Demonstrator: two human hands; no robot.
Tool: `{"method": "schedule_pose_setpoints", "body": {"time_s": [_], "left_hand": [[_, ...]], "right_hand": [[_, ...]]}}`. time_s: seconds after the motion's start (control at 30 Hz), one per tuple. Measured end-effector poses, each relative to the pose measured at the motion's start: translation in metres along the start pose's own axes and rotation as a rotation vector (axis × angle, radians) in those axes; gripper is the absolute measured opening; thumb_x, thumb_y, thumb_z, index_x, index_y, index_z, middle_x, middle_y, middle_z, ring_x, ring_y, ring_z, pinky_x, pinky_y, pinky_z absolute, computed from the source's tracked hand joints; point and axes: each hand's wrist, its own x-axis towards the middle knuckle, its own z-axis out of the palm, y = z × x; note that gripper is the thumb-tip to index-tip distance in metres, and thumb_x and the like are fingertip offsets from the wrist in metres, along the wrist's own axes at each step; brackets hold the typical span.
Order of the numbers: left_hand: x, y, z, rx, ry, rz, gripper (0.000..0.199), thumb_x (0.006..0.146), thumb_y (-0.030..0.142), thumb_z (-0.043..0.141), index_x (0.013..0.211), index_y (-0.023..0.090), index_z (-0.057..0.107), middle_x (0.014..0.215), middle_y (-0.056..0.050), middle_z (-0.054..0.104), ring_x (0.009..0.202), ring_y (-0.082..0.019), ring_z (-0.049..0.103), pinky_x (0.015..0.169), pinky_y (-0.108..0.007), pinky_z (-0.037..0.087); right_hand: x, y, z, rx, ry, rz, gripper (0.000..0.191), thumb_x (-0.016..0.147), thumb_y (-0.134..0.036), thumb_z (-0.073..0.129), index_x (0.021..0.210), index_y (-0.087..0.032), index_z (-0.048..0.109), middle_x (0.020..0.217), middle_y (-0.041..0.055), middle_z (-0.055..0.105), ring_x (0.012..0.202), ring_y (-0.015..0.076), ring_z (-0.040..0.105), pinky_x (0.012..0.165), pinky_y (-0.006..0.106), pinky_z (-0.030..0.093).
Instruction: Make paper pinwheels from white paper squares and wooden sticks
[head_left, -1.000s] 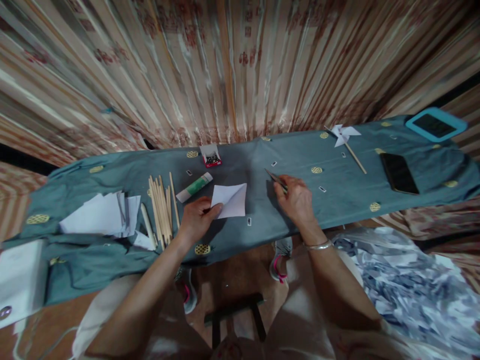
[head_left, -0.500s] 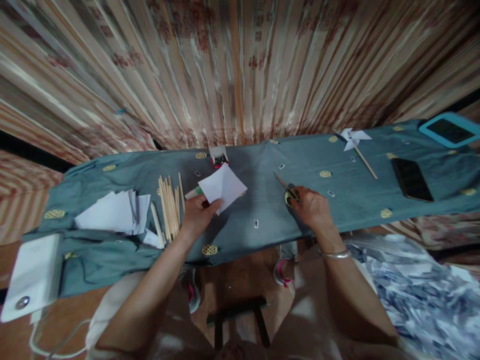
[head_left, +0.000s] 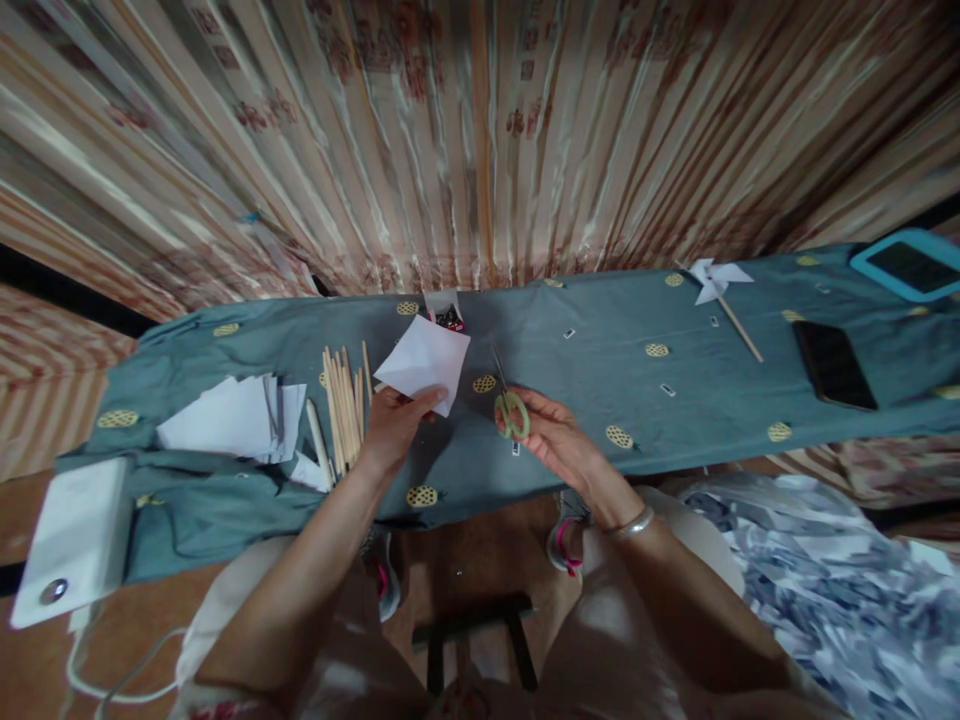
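Observation:
A square white sheet of paper [head_left: 426, 362] is pinched at its lower edge between the thumb and fingers of my left hand [head_left: 395, 425]. My right hand [head_left: 553, 430] holds green-handled scissors [head_left: 512, 411] over the cloth, their tips pointing up and away. A gap separates the scissors from the paper. Just behind the paper stands a small open box [head_left: 448, 312] with dark little items in it. Wooden sticks [head_left: 343, 408] lie to the left of my left hand, and farther left is a stack of white paper sheets [head_left: 225, 417].
A white pinwheel on a stick [head_left: 718, 280], a black phone [head_left: 834, 363] and a blue-framed device [head_left: 911, 265] lie at the right of the green cloth [head_left: 600, 375]. At the left edge sits a white box [head_left: 75, 535] with a cable. A striped curtain [head_left: 480, 140] hangs behind.
My right hand has brought the scissors leftward, closer to the paper, and turned them. The paper has tilted and shifted slightly left in my left hand.

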Motion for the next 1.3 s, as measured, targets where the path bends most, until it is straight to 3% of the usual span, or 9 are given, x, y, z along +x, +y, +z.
{"method": "schedule_pose_setpoints", "body": {"time_s": [0.2,0.37,0.73,0.93,1.07,1.3], "left_hand": [[-0.011,-0.014,0.016,0.026,-0.054,-0.032,0.030,0.049,0.028,0.085,0.070,0.013,0.070,0.065,-0.002,0.069,0.052,-0.011,0.056,0.044,-0.020,0.042],[-0.014,-0.026,0.020,0.069,-0.083,-0.026,0.028,0.051,0.030,0.085,0.069,0.013,0.070,0.062,-0.003,0.069,0.049,-0.011,0.053,0.043,-0.021,0.042],[-0.020,-0.014,0.020,-0.031,-0.072,-0.073,0.041,0.052,0.031,0.085,0.085,0.013,0.068,0.078,-0.006,0.072,0.059,-0.015,0.061,0.045,-0.022,0.046],[-0.010,-0.004,0.008,-0.070,0.010,-0.051,0.044,0.051,0.033,0.086,0.086,0.014,0.066,0.078,-0.004,0.071,0.061,-0.013,0.062,0.047,-0.020,0.048],[-0.004,0.006,-0.002,-0.118,0.068,-0.022,0.043,0.052,0.031,0.086,0.086,0.015,0.066,0.082,-0.003,0.071,0.065,-0.013,0.064,0.049,-0.019,0.048],[-0.003,0.007,-0.008,-0.149,0.095,0.011,0.040,0.055,0.031,0.086,0.086,0.016,0.067,0.083,-0.001,0.070,0.067,-0.012,0.063,0.050,-0.021,0.048]], "right_hand": [[0.008,0.009,0.020,0.023,0.040,-0.112,0.059,0.051,-0.027,0.094,0.104,-0.024,0.068,0.077,-0.0031,0.073,0.066,0.0118,0.066,0.068,0.025,0.054],[0.014,0.007,0.032,0.054,0.175,-0.141,0.059,0.042,-0.018,0.094,0.096,-0.022,0.069,0.071,-0.0056,0.071,0.056,0.0076,0.058,0.054,0.020,0.046],[0.022,0.006,0.033,-0.017,0.197,-0.133,0.045,0.041,-0.026,0.095,0.078,-0.020,0.070,0.063,-0.0052,0.067,0.053,0.0067,0.054,0.046,0.018,0.039],[0.011,0.013,0.033,-0.103,0.097,-0.073,0.047,0.049,-0.044,0.093,0.082,-0.018,0.072,0.063,-0.0014,0.068,0.054,0.0092,0.059,0.040,0.017,0.029],[-0.002,0.021,0.030,-0.208,-0.045,-0.050,0.045,0.061,-0.050,0.087,0.093,-0.020,0.074,0.070,0.0009,0.071,0.058,0.0102,0.061,0.046,0.020,0.039],[-0.013,0.031,0.026,-0.334,-0.302,0.010,0.041,0.070,-0.044,0.083,0.103,-0.021,0.075,0.076,-0.0004,0.069,0.063,0.0099,0.061,0.058,0.023,0.050]]}}
